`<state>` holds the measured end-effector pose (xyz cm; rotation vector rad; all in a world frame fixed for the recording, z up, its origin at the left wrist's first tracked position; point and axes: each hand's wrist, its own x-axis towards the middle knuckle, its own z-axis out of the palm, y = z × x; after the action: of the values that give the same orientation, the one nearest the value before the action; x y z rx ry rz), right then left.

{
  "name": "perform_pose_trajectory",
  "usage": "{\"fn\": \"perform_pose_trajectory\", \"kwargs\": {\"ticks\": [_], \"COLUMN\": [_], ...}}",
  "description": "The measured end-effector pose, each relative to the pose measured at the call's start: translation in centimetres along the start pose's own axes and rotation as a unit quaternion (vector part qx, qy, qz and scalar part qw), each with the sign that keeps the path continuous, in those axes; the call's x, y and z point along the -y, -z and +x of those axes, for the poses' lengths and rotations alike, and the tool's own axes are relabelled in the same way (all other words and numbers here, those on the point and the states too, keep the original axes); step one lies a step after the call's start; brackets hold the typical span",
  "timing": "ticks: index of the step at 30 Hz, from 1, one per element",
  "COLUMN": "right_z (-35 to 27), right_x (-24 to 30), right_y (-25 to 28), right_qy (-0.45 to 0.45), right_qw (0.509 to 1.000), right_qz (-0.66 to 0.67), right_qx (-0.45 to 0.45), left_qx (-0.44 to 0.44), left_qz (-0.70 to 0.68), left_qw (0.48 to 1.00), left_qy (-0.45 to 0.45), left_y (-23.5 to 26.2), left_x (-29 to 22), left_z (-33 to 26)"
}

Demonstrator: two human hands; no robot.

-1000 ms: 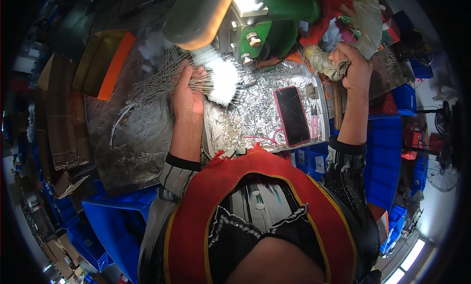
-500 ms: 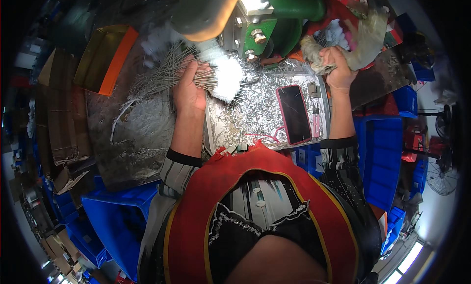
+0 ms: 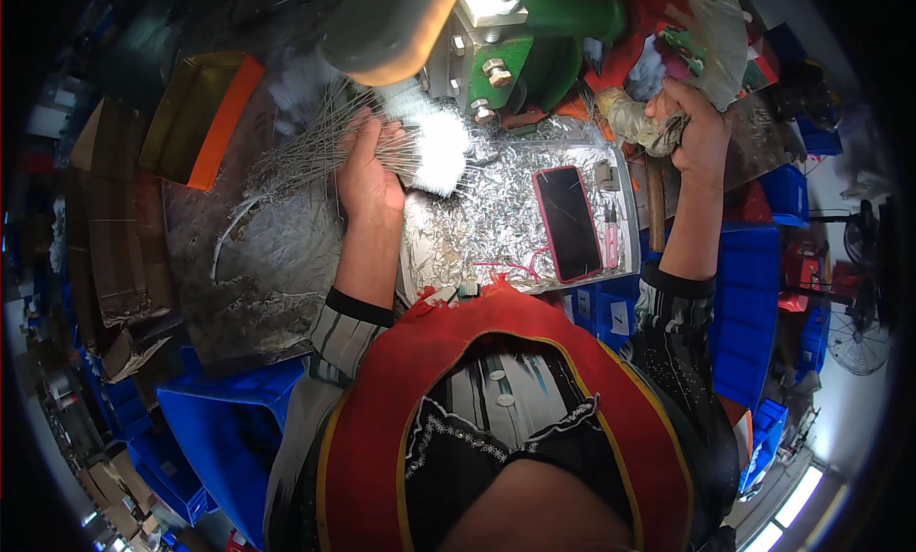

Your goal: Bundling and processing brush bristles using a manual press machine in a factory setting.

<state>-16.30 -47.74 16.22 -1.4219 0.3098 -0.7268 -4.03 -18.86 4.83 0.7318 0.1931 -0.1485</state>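
My left hand [image 3: 370,175] is closed round a bundle of thin metal wires [image 3: 315,142], which fan out to the left. Their right ends meet in a white patch [image 3: 441,156], glaring under the lamp, so its detail is lost. My right hand [image 3: 701,127] grips a bulky bar or handle [image 3: 634,123] wrapped in yellowish, worn sheeting, beside the green machine [image 3: 496,70]. What lies beneath the wrapping is hidden. A brown wooden stick [image 3: 655,204] shows just below that wrapped end; whether they join I cannot tell.
Between my arms a pale tray [image 3: 420,256] holds many metal scraps, a dark phone [image 3: 571,223] with a pink edge and a small pink-handled tool [image 3: 612,237]. A lamp [image 3: 386,37] hangs close above. An orange box [image 3: 215,123] stands far left; blue bins [image 3: 744,313] flank me.
My right hand has moved right with the wrapped handle, which has swung right and slightly nearer. The wooden stick has come into sight. My left hand stays almost in place with the wires.
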Motion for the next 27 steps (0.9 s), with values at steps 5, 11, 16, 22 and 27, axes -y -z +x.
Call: {"fn": "perform_pose_trajectory", "kwargs": {"ticks": [5, 11, 16, 22, 27], "right_z": [0.6, -1.5, -0.6, -0.1, -0.1], "right_x": [1.3, -2.8, -3.9, 0.2, -0.3], "right_y": [-0.1, -1.6, -0.5, -0.5, 0.0], "right_qy": [-0.053, 0.116, 0.116, -0.017, -0.011], "right_qw": [0.998, 0.990, 0.990, 0.999, 1.000], "right_qz": [-0.014, 0.054, 0.080, -0.019, 0.007], "right_qx": [-0.010, -0.055, -0.030, -0.027, -0.009], "left_qx": [-0.010, -0.012, 0.063, 0.058, 0.082], "left_qz": [-0.009, 0.006, 0.015, -0.049, -0.062], "left_qw": [1.000, 1.000, 0.997, 0.996, 0.994], "left_qy": [0.003, -0.008, 0.034, 0.038, 0.020], "left_y": [-0.3, -0.5, 0.7, 1.1, 1.4], "left_x": [0.0, 0.0, -0.2, -0.6, -0.3], "left_z": [0.0, -0.1, 0.7, -0.4, -0.1]}}
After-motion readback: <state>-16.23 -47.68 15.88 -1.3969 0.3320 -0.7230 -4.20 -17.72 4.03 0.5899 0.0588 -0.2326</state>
